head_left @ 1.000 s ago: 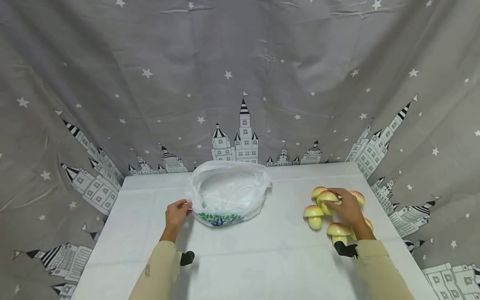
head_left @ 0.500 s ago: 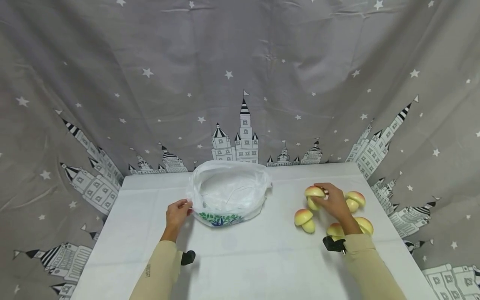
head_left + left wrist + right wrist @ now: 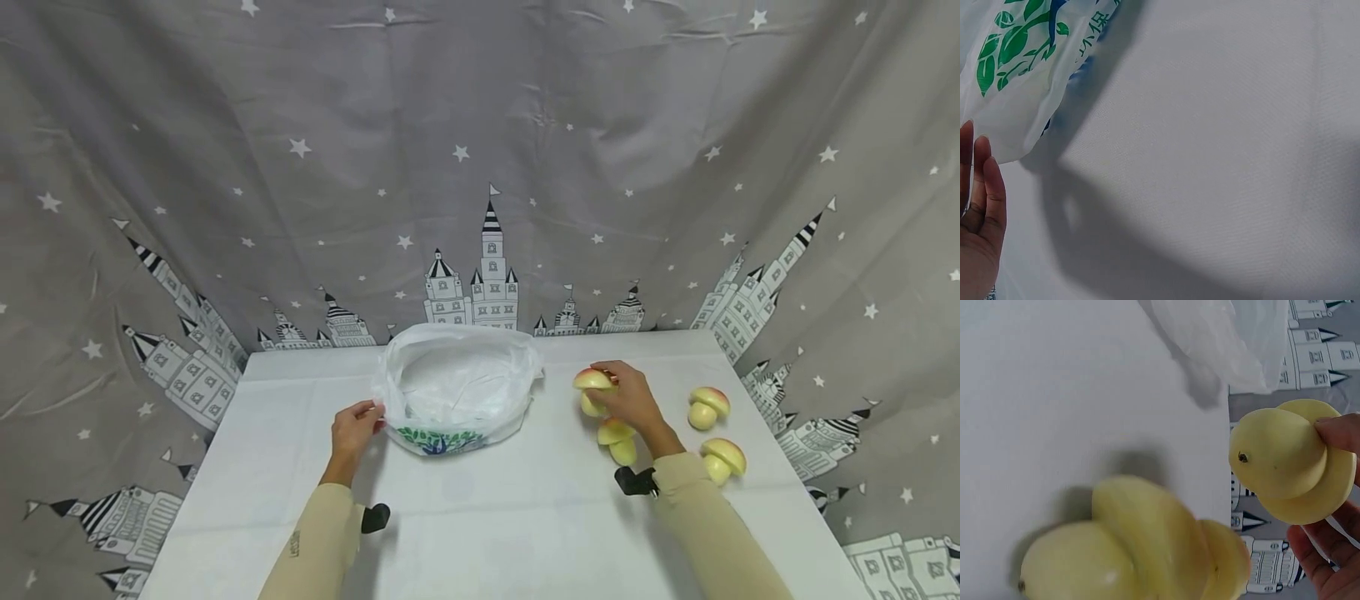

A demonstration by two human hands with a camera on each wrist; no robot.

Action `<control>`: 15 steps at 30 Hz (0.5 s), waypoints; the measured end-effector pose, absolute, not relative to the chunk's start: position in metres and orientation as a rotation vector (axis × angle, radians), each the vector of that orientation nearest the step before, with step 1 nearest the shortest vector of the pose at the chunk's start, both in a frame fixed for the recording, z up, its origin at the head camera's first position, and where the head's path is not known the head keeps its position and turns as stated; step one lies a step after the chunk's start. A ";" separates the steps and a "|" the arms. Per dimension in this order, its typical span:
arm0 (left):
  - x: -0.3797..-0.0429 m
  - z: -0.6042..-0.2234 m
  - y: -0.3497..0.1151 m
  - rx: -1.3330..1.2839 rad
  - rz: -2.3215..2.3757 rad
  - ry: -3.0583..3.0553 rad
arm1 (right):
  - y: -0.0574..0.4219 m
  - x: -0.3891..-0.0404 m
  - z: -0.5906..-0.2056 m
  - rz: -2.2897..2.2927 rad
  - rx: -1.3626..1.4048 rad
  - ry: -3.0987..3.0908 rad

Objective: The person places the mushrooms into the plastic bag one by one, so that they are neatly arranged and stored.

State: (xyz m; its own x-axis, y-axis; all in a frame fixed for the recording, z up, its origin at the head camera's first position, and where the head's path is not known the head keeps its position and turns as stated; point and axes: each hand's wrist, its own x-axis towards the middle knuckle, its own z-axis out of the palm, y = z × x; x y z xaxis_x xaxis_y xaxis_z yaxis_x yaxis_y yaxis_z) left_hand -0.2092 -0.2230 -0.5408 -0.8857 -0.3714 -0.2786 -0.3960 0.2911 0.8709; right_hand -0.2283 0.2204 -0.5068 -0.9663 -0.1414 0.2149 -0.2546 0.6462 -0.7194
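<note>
Mushroom [image 3: 591,383], yellow with a reddened cap, is hovering over the table [image 3: 510,533], right of the plastic bag [image 3: 442,439]. I am gripping it in the right hand [image 3: 632,400], thumb and fingers bracketing the cap. I am judging that a light, even pinch is serving best, with the stem pointing free. Slightly nearer, a second mushroom [image 3: 619,446] is showing just below that hand; a low path is probably risking a knock. The bag is gaping upward; the left hand [image 3: 354,429] is touching its side, but I am not managing to tell whether those fingers are pinching. A third mushroom [image 3: 708,404] and a fourth mushroom [image 3: 724,455] are lying farther right, and a curtain [image 3: 525,117] is hanging behind.
</note>
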 end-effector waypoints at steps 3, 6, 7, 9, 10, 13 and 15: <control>-0.209 -0.541 -0.224 -0.737 1.700 2.501 | 0.209 -0.232 -0.506 1.212 0.371 -2.721; -0.208 -0.540 -0.224 -0.737 1.699 2.505 | 0.198 -0.237 -0.505 1.186 0.429 -2.713; -0.208 -0.540 -0.225 -0.740 1.703 2.508 | 0.195 -0.238 -0.505 1.172 0.447 -2.711; -0.209 -0.541 -0.225 -0.736 1.704 2.513 | 0.188 -0.241 -0.505 1.160 0.473 -2.706; -0.209 -0.541 -0.226 -0.733 1.705 2.514 | 0.185 -0.242 -0.505 1.155 0.480 -2.708; -0.209 -0.542 -0.227 -0.722 1.712 2.516 | 0.175 -0.244 -0.505 1.172 0.484 -2.725; -0.209 -0.543 -0.227 -0.717 1.720 2.515 | 0.168 -0.245 -0.506 1.190 0.483 -2.736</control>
